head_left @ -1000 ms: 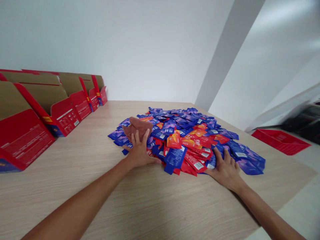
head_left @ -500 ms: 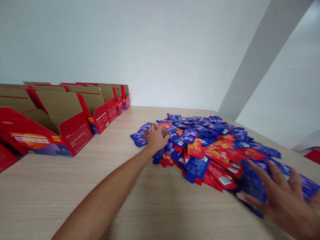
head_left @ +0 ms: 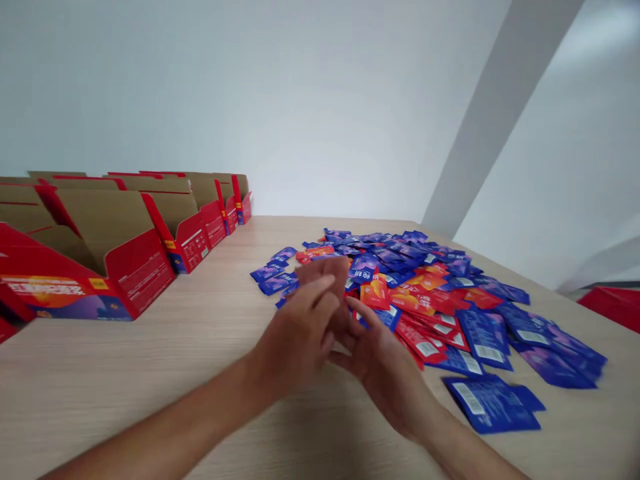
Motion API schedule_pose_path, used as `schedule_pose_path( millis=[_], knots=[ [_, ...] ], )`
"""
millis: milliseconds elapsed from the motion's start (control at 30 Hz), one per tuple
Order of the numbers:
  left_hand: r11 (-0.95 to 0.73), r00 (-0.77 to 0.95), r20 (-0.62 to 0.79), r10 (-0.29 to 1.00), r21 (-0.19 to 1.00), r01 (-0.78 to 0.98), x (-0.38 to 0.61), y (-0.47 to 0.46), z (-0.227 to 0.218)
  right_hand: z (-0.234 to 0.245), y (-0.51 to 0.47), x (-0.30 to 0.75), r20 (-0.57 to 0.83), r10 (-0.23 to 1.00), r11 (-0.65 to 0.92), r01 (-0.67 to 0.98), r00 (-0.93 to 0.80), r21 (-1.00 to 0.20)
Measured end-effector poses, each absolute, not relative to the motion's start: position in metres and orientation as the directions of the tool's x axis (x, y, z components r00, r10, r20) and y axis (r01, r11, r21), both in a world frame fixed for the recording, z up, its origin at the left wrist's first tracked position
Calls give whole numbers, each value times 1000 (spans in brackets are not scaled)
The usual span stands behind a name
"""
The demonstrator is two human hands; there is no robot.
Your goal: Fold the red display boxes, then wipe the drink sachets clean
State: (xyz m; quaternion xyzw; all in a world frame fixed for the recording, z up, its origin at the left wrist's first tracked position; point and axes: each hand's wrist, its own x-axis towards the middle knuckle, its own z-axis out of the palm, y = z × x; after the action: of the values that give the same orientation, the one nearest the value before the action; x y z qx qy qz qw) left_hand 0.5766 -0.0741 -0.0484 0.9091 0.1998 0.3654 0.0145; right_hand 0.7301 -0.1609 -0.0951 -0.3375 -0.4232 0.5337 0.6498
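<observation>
Soft, cool, even light, with pale glare on the wall [head_left: 600, 73] at upper right. A faint shadow dims the tabletop [head_left: 320, 440] below the slightly blurred left hand [head_left: 300, 327] and right hand [head_left: 390, 373]. Wide-angle distortion stretches the edges.

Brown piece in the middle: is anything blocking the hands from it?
Nothing visible does. The left hand holds the brown piece directly; the right hand is close beside it. The packets lie mostly beyond, not between.
</observation>
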Motion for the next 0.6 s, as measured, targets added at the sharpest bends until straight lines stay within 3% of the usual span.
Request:
schedule_pose_path(
  millis=[67, 133, 200, 233, 300, 367, 467, 600],
  knots=[
    [-946, 734, 611, 297, 82, 315, 574, -98, -72, -94, -151, 713, 103, 990, 134, -423, 94, -896],
    [-955, 740, 614, 275, 85, 284, 570, -109, -88, -94, -154, 712, 77, 992, 106, -315, 103, -943],
    [-949, 705, 639, 309, 165, 267, 563, -113, -93, -95, -176, 731, 99, 993, 102, -47, 63, -994],
    [-942, 684, 649, 335, 216, 256, 559, -114, -93, -97, -193, 748, 117, 992, 106, 170, 55, -980],
    [-925, 689, 622, 373, 306, 224, 549, -120, -91, -105, -232, 794, 350, 917, 159, 628, 193, -762],
    [-921, 754, 556, 351, 348, 173, 541, -129, -93, -123, -265, 843, 561, 783, 8, 898, 268, -440],
    [-924, 794, 502, 342, 335, 186, 538, -140, -108, -158, -290, 892, 594, 770, -192, 973, 231, -130],
    [-848, 682, 507, 528, 353, 395, 552, -135, -128, -186, -288, 899, 548, 817, -213, 977, 180, -4]
  ],
)
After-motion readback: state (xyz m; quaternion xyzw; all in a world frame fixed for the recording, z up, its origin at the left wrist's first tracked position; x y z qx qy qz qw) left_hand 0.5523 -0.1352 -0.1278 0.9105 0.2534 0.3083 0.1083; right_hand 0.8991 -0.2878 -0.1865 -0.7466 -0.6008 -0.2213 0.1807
